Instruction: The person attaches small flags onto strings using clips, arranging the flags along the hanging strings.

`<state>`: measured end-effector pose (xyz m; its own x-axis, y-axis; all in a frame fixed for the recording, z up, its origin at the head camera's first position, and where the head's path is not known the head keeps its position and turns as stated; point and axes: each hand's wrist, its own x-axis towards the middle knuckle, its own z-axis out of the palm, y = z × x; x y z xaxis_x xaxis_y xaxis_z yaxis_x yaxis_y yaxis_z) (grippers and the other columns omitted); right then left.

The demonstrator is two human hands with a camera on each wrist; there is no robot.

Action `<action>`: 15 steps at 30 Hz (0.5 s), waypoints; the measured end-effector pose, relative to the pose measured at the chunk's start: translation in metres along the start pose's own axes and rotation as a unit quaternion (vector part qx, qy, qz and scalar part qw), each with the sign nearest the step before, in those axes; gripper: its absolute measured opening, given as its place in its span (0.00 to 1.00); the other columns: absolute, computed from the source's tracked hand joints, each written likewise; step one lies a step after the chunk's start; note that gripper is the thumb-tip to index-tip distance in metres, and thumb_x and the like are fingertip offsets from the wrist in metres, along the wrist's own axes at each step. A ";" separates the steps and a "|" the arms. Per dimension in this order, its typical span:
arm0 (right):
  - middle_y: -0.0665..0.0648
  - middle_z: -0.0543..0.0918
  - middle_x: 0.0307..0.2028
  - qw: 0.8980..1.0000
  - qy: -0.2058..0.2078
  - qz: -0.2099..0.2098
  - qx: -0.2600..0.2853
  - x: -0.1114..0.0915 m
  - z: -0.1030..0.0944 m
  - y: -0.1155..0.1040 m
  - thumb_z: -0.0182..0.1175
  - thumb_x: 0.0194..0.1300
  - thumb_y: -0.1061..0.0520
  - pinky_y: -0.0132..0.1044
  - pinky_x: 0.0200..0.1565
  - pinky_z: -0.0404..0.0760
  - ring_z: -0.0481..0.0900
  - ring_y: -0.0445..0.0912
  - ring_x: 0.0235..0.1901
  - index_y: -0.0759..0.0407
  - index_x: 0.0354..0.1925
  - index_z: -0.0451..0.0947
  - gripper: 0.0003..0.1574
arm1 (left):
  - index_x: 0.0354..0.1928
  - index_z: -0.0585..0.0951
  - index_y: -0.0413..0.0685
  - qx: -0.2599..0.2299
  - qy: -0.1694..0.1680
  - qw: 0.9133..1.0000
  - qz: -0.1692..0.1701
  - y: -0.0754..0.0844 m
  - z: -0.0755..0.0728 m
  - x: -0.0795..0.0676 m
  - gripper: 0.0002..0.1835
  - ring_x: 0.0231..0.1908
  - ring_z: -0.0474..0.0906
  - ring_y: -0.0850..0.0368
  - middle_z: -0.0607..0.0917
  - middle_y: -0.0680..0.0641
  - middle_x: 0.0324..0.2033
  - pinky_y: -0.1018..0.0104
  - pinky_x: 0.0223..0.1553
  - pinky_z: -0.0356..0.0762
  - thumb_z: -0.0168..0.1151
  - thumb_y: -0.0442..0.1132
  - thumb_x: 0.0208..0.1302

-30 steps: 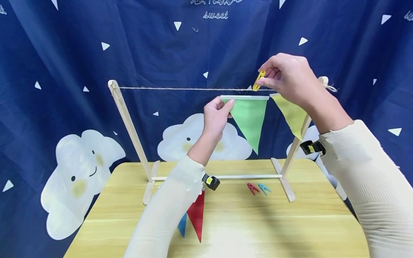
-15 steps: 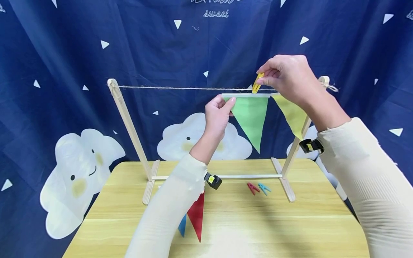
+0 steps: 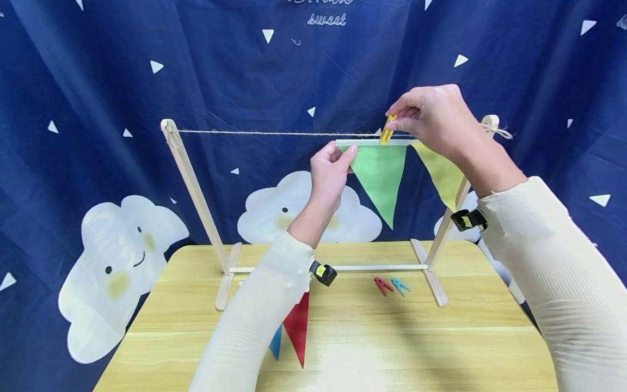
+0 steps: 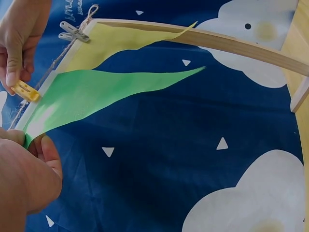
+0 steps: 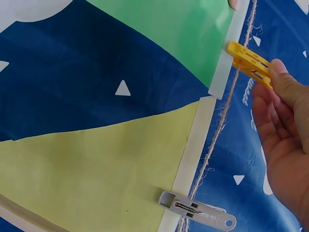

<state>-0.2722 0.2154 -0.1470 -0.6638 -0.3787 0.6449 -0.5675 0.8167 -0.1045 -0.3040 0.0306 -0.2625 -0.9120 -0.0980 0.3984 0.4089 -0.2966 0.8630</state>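
Right hand (image 3: 433,115) pinches the yellow peg (image 3: 387,130), tip over the green flag (image 3: 381,177) just below; left hand (image 3: 329,173) grips its corner. I'd snug flag to string (image 5: 224,114) before letting go.

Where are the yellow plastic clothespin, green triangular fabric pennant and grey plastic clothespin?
Yellow plastic clothespin (image 5: 248,58): right wrist view, mid-body, ahead of the fingers (image 5: 288,92).
Green triangular fabric pennant (image 3: 382,177): head view, middle of the cloth.
Grey plastic clothespin (image 5: 197,210): right wrist view, mid-body, by the metal spring.
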 end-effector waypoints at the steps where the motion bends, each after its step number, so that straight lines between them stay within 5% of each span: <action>1: 0.61 0.91 0.39 1.000 -0.002 0.001 0.000 0.000 0.000 0.000 0.72 0.64 0.59 0.09 0.35 0.66 0.88 0.50 0.36 0.61 0.43 0.90 0.10 | 0.23 0.76 0.48 0.001 -0.001 1.000 0.002 0.000 0.000 0.000 0.15 0.22 0.75 0.65 0.75 0.55 0.19 0.73 0.29 0.79 0.67 0.31 0.69; 15: 0.60 0.90 0.42 0.998 -0.050 0.046 0.005 0.001 -0.001 -0.001 0.70 0.66 0.57 0.12 0.36 0.70 0.86 0.50 0.38 0.59 0.48 0.90 0.12 | 0.41 0.83 0.31 -0.012 -0.011 1.000 -0.002 0.002 0.001 0.001 0.06 0.25 0.78 0.67 0.80 0.55 0.23 0.74 0.31 0.81 0.66 0.31 0.70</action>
<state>-0.2715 0.2144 -0.1461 -0.7577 -0.3446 0.5542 -0.5066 0.8459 -0.1667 -0.3040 0.0311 -0.2603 -0.9125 -0.0765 0.4018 0.4042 -0.3203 0.8568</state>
